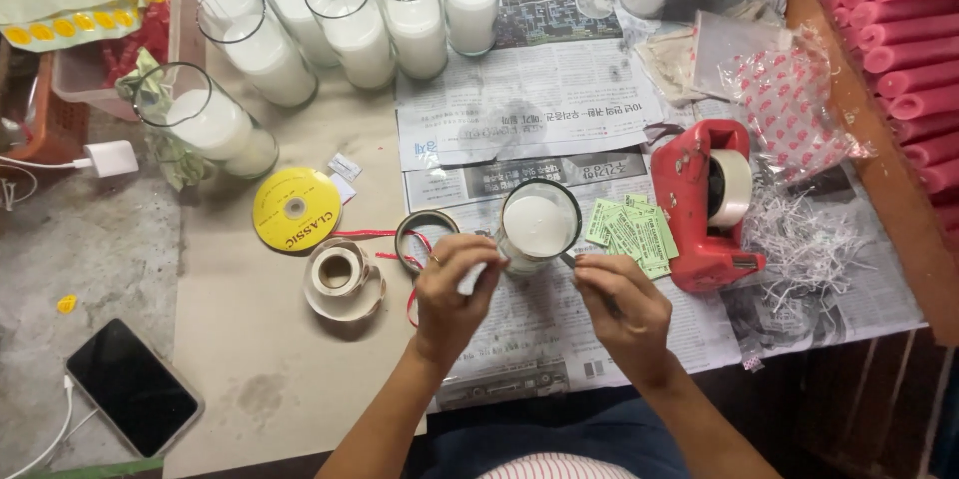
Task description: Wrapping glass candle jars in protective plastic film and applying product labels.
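Observation:
A glass jar candle (538, 225) filled with white wax stands on newspaper (529, 99) in front of me. My left hand (452, 289) presses against its near left side, fingers pinched on something small against the glass. My right hand (617, 305) is curled at the jar's near right side, fingers closed on a small thing I cannot make out. A thin red ribbon (385, 235) trails left from the jar past a tape roll (424, 236). A pile of green paper labels (632, 230) lies just right of the jar.
Several more wax-filled glass jars (350, 19) stand at the back. A red tape dispenser (704, 201) sits to the right, beside shredded paper (799, 239). A yellow disc (296, 208), a ribbon spool (340, 274) and a phone (132, 386) lie left. Pink candles (909, 49) fill a box.

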